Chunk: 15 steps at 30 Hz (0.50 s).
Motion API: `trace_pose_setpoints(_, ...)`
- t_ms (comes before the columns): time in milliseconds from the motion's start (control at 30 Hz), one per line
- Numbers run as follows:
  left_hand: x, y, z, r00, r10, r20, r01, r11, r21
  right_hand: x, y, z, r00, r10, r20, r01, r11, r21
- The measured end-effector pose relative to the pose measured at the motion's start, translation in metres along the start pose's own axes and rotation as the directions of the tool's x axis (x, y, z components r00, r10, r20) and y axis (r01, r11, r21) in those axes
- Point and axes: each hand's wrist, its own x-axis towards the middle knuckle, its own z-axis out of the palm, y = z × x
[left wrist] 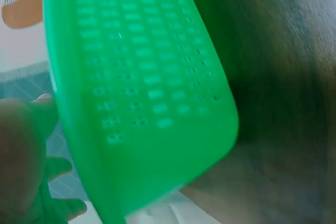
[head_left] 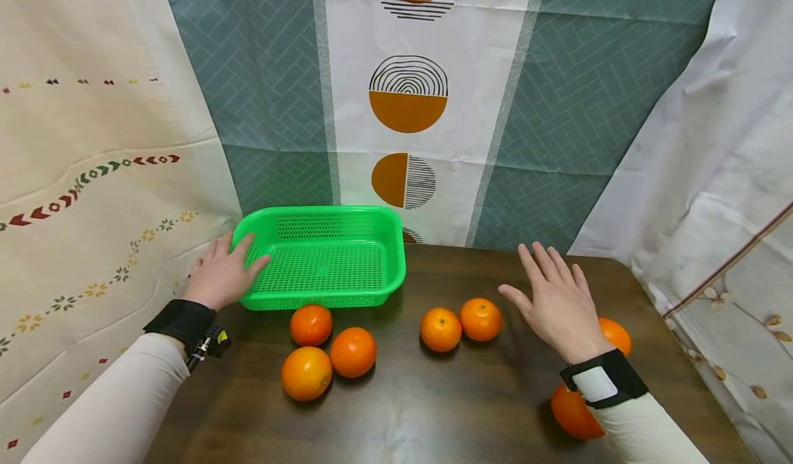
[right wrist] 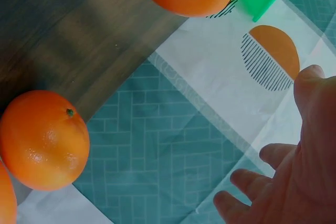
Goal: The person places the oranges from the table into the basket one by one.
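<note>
A green perforated plastic basket (head_left: 322, 299) sits at the back left of the table. My left hand (head_left: 218, 275) is at its left end, fingers spread, thumb and fingertips overlapping the rim in the head view. In the left wrist view the basket's side wall (left wrist: 157, 103) fills the middle, the left hand (left wrist: 26, 161) beyond it. My right hand (head_left: 557, 306) is held out over the table's right side, palm down, fingers straight, holding nothing. Nearest to it are an orange (head_left: 480, 319) on its left and another orange (head_left: 615, 336), partly hidden behind the wrist.
Three oranges (head_left: 354, 352) cluster in front of the basket. Another orange (head_left: 440, 330) sits mid-table, and one more orange (head_left: 576, 412) lies partly under the right forearm. A patterned curtain (head_left: 279, 106) hangs behind the table (head_left: 409, 416), with cloth on both sides.
</note>
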Motion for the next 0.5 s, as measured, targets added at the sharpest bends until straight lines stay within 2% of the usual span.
trace_pose_setpoints(167, 0.003, -0.014, 0.003, 1.000, -0.015, 0.020, 0.015, 0.999, -0.039, -0.001, 0.001, 0.001, 1.000, 0.008, 0.008, -0.008, 1.000, 0.006)
trace_pose_setpoints(500, 0.006, -0.021, 0.007, 0.996, -0.032, 0.088, 0.037, 0.997, -0.063, -0.002, 0.006, 0.004, 1.000, 0.006, -0.008, -0.006, 1.000, -0.008)
